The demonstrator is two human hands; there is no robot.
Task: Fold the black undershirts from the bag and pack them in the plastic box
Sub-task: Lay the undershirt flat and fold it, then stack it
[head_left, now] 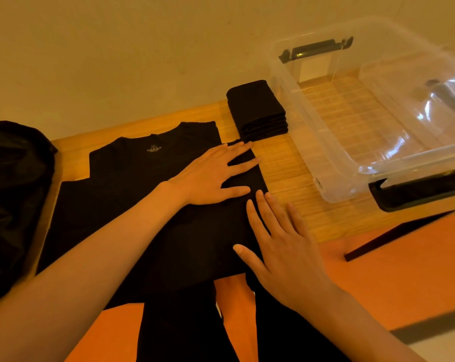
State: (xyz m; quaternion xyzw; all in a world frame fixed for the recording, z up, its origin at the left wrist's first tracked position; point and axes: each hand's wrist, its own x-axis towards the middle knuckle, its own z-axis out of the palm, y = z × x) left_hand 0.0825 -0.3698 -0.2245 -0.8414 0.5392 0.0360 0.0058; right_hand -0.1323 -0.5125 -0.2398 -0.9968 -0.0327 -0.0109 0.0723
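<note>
Faintly, unreadable neck print (154, 148) on undershirt (111, 194)

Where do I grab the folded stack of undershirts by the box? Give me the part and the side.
Likely the near end of the stack of folded undershirts, where the layer edges face you: thumb on top, fingers under the bottom layer, clamping all layers. The plastic box crowds its right side, so come from the near side over the bare table.

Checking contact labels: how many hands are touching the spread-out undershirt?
2. The left hand lies flat on the undershirt by its folded right side; the right hand at that edge, nearer the person.
</note>
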